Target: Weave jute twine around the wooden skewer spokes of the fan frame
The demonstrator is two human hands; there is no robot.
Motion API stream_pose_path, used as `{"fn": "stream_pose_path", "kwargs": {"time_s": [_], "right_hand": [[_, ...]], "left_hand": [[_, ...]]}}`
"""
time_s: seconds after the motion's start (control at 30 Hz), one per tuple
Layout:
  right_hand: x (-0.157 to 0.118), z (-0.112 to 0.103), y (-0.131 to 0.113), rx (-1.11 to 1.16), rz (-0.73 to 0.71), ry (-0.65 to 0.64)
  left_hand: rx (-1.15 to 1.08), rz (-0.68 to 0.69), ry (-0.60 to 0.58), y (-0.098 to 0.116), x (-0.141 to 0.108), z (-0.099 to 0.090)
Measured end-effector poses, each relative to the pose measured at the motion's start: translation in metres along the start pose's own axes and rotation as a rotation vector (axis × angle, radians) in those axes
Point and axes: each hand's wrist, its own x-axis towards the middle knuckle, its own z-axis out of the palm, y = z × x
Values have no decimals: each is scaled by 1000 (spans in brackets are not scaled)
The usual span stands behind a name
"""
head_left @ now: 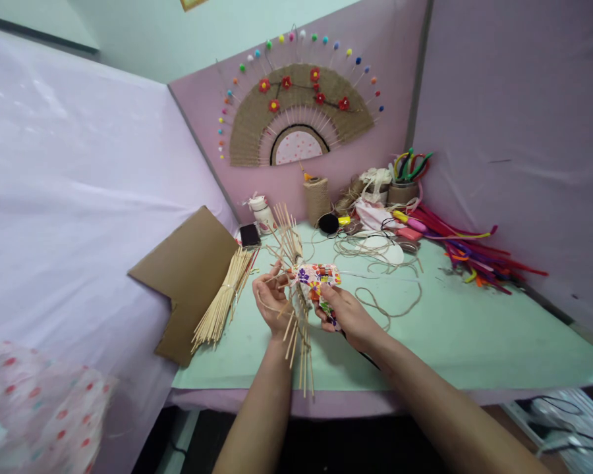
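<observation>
Wooden sticks (289,238), spread like a fan at both ends, lie just ahead of the person's body, over the middle of the desk (449,345), with their long axis running from far to near. The left hand (273,303) is on their left side, its grip curled in at the narrow middle, where twine gathers them; how tightly each finger presses is partly hidden.

On the right side, the right hand (346,313) has its grip clamped on the handle of a flowered glue gun (311,275). That gun lies crosswise to the sticks, tip toward the left, right at their middle; whether it touches them I cannot tell. A clear glue stick (366,274) juts from its right end, and a black cord (368,359) runs out under the right forearm. Both hands are about equally near the join.

Edges matter most on the near side, where the stick ends reach past the desk's near edge in this view. A tied bundle (222,299) and brown cardboard (192,276) crowd the left. Twine loops (390,316) lie just beyond the gun to the right, and pipe cleaners (474,247) farther off; the widest room is right and near.
</observation>
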Motion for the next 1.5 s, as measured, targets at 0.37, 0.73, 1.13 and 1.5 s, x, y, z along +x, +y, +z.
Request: {"fn": "stream_pose_path", "kwargs": {"time_s": [0.37,0.73,1.13,1.5], "right_hand": [[-3,1,-2,-139,-28,20],[-23,0,-14,-704,-417,222],[-71,-125,-38,-1437,-312,511],[-115,-181,-49,-2005,109,624]], "left_hand": [[2,-12,15,2,-2,2],[-26,-11,-17,4,-2,4],[-52,-50,-59,4,-2,1],[-9,-30,-160,3,-6,-6]]}}
